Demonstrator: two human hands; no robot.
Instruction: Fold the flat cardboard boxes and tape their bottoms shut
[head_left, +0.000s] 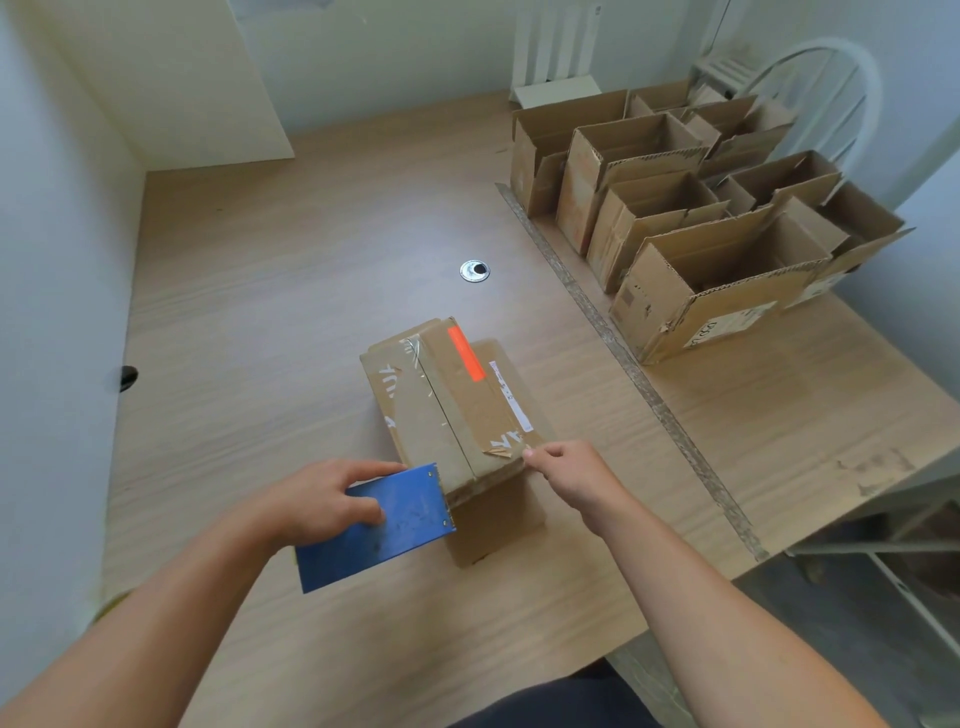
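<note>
On the table (260, 312), near its middle, stands a box (447, 410), seam up. The left hand (322, 501), palm down, grips a blue tool (387, 525) against the box's near edge. The right hand (571, 475) pinches the box's near right corner between thumb and forefinger.

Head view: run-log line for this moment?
stage: taping bottom | brown cardboard box with orange label: flaps closed, on wooden table | left hand: grips blue flat tape dispenser | right hand: pinches box's near corner
</note>
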